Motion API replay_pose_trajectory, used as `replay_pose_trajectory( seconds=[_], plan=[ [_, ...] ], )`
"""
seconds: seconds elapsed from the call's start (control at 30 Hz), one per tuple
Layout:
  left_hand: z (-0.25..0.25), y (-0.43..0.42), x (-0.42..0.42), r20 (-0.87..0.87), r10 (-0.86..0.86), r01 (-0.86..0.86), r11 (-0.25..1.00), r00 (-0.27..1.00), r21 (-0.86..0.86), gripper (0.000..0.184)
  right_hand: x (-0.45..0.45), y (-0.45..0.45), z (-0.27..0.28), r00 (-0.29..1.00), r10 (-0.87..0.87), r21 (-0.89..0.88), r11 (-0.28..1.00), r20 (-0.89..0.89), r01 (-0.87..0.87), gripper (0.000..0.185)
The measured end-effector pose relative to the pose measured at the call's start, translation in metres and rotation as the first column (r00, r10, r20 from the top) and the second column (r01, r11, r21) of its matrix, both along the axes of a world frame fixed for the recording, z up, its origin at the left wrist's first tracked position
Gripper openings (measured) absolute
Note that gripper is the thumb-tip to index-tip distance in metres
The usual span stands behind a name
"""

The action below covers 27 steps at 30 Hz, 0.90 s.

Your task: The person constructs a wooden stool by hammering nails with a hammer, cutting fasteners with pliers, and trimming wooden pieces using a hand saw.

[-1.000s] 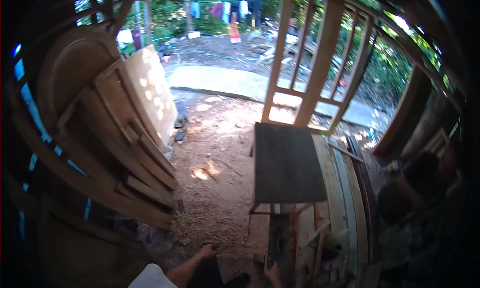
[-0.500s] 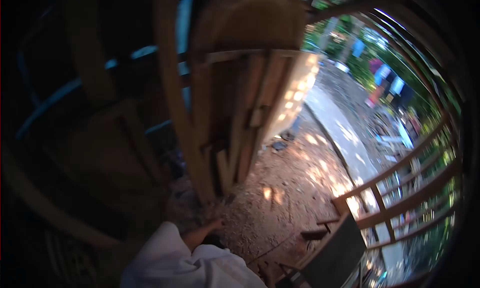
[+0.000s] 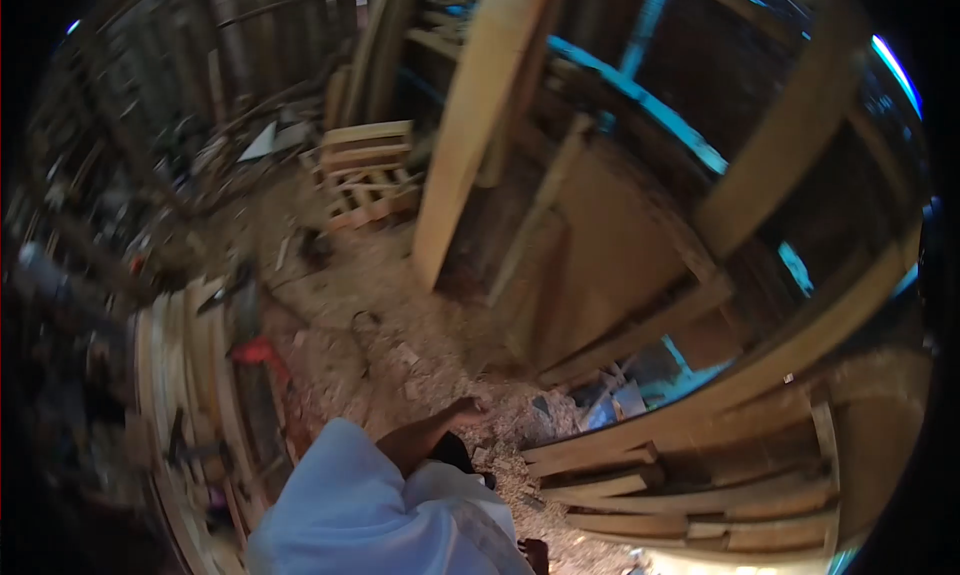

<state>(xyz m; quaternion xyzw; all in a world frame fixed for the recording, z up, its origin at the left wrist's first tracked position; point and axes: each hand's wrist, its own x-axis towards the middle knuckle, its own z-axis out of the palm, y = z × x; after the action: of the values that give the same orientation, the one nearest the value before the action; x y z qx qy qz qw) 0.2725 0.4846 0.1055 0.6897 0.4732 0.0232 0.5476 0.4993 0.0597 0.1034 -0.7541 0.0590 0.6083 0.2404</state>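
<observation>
The left hand (image 3: 466, 411), its grip too blurred to tell, hangs over the shavings-strewn floor (image 3: 345, 375), the right not clearly visible, with wooden boards (image 3: 605, 487) near it along the floor's lower right edge.

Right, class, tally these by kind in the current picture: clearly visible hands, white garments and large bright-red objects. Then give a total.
Clearly visible left hand: 1
White garment: 1
Large bright-red object: 1
Total: 3
</observation>
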Motion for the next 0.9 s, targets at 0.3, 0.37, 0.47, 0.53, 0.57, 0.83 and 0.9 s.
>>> replay_pose_trajectory(
  seconds=[0.3, 0.37, 0.47, 0.53, 0.57, 0.83, 0.9],
  plan=[
    [0.035, -0.091, -0.169, -0.257, 0.7, -0.745, 0.62, 0.667, -0.244, 0.032, 0.103, 0.144, -0.017, 0.943, 0.326, 0.156, 0.93, 0.062, -0.332, 0.024],
    [0.047, -0.105, -0.192, -0.324, 0.622, -0.69, 0.705, 0.713, -0.165, 0.031, 0.073, 0.162, -0.003, 0.9, 0.391, 0.202, 0.882, 0.191, -0.426, 0.025],
    [-0.003, -0.106, -0.235, -0.432, 0.375, -0.35, 0.926, 0.82, 0.14, 0.034, 0.047, 0.198, -0.015, 0.901, 0.429, 0.144, 0.89, 0.059, -0.433, 0.024],
    [-0.002, -0.1, -0.26, -0.3, 0.566, -0.575, 0.815, 0.768, 0.065, 0.038, 0.017, 0.224, -0.007, 0.835, 0.548, 0.129, 0.833, -0.053, -0.539, 0.023],
    [-0.002, -0.092, -0.275, -0.291, 0.559, -0.565, 0.822, 0.776, 0.071, 0.038, 0.001, 0.237, -0.01, 0.813, 0.578, 0.179, 0.809, -0.069, -0.56, 0.024],
    [-0.052, -0.019, -0.406, -0.241, 0.541, -0.568, 0.821, 0.806, -0.056, 0.032, -0.109, 0.292, -0.036, 0.744, 0.668, 0.069, 0.743, -0.005, -0.666, 0.032],
    [-0.038, 0.003, -0.43, -0.185, 0.62, -0.642, 0.761, 0.763, -0.095, 0.032, -0.134, 0.316, -0.029, 0.746, 0.665, 0.033, 0.747, -0.025, -0.665, 0.033]
  ],
)
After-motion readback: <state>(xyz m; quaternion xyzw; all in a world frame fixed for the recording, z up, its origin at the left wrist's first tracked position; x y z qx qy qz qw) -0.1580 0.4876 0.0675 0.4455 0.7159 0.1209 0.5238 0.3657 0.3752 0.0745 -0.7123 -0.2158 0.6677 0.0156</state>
